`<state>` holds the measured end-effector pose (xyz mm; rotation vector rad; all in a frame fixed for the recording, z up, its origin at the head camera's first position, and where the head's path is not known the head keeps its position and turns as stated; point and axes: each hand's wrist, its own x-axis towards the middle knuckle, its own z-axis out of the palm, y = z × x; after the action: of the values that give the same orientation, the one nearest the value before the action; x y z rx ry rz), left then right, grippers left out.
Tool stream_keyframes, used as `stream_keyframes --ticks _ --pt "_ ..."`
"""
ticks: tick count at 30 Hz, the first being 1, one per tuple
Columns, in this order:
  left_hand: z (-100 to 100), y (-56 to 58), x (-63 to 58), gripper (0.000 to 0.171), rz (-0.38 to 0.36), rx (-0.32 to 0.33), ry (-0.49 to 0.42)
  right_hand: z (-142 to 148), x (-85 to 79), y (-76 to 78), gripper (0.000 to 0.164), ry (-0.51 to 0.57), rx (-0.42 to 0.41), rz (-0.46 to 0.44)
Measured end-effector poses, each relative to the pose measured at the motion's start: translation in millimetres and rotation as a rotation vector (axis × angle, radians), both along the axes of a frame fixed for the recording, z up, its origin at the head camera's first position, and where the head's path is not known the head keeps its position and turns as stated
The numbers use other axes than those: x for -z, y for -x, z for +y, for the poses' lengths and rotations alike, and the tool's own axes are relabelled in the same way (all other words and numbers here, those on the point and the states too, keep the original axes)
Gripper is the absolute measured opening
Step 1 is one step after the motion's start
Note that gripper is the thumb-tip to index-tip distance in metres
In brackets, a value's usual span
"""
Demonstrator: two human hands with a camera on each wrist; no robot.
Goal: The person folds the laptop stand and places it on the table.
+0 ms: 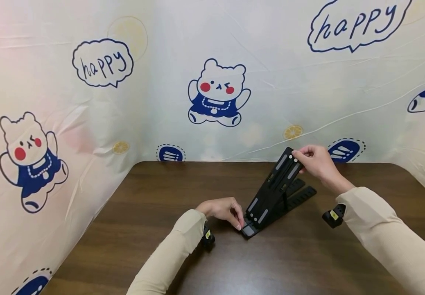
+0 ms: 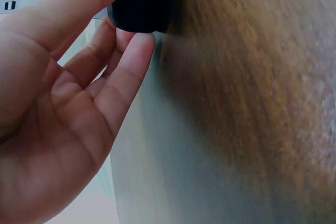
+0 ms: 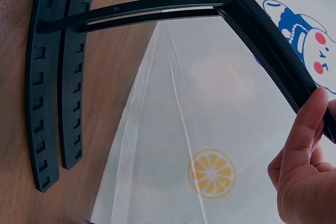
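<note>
A black folding laptop stand (image 1: pixel 274 185) stands partly raised on the table, its upper arms tilted up and its slotted base bars (image 3: pixel 46 93) lying on the wood. Between them runs a thin support strut (image 3: pixel 152 13), whose lower end meets the slotted bars. My left hand (image 1: pixel 224 209) pinches the stand's low front end; in the left wrist view, thumb and fingertips lie on both sides of the dark end piece (image 2: pixel 143 3). High at the other end, my right hand (image 1: pixel 316 162) grips the top of the raised arms between thumb and fingers.
The brown wooden table (image 1: pixel 153 192) reaches back to a pale cloth (image 1: pixel 161 98) printed with bears and lettering. Black wrist cameras sit on both cuffs, the right camera (image 1: pixel 334 216) hanging above the tabletop.
</note>
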<state>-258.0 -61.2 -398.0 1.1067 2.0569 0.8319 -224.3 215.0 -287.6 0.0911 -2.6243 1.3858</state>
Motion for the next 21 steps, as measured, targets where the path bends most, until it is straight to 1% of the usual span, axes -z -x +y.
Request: stream_keyframes --ticks 5,9,11,13,16,18,21 --pt "2 -0.6 -1.6 0.006 0.024 -0.037 -0.033 4 -1.9 -2.3 0.037 -0.017 0.013 0.022" --pt "1 -5.8 -2.7 0.007 0.063 -0.074 -0.054 7 -1.4 -2.1 0.036 -0.027 0.011 0.040" --pt "-1 -10.1 -3.0 0.009 0.115 -0.093 -0.050 8 -0.4 -1.9 0.035 -0.020 0.007 0.032" --pt "-3 -15.0 -2.8 0.013 0.182 -0.120 -0.038 9 0.2 -2.0 0.036 -0.015 0.003 0.022" --pt "-7 -23.3 -2.9 0.022 0.289 -0.183 -0.008 9 -0.7 -1.8 0.040 -0.019 -0.014 0.001" --pt "-9 -28.7 -2.7 0.028 0.330 -0.230 0.005 10 -2.3 -1.6 0.043 -0.032 -0.030 -0.011" --pt "-9 -36.3 -3.5 0.035 0.357 -0.292 0.016 11 -4.7 -1.7 0.046 -0.057 -0.057 -0.016"
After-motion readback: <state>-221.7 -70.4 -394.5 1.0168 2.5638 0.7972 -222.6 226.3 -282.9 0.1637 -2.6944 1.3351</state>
